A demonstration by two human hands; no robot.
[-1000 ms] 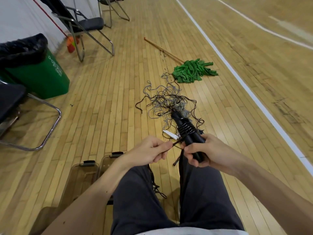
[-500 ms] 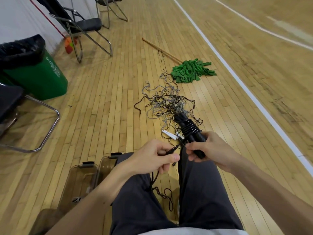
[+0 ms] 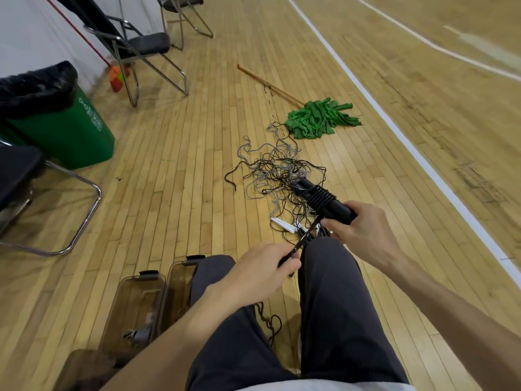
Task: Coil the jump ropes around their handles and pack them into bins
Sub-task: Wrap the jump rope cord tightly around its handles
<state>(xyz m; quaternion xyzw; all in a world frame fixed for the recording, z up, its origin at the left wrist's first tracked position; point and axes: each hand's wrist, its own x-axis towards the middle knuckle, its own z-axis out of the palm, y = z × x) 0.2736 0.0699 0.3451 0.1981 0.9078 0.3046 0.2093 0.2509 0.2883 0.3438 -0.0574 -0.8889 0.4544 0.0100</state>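
Thumb and fingertips of the left hand (image 3: 259,273) pinch a thin black jump-rope cord (image 3: 306,238), knuckles up, above the knees (image 3: 324,249). The right hand (image 3: 363,230) curls round black cylindrical rope handles (image 3: 324,200), held over the wooden floor (image 3: 183,179). Tight coils band their middle, and the cord runs taut between both hands.

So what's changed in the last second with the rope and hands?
The left hand, pinching the rope, drew back from the handles, stretching the rope taut. The right hand still grips the handles; the loose pile and bins stayed put.
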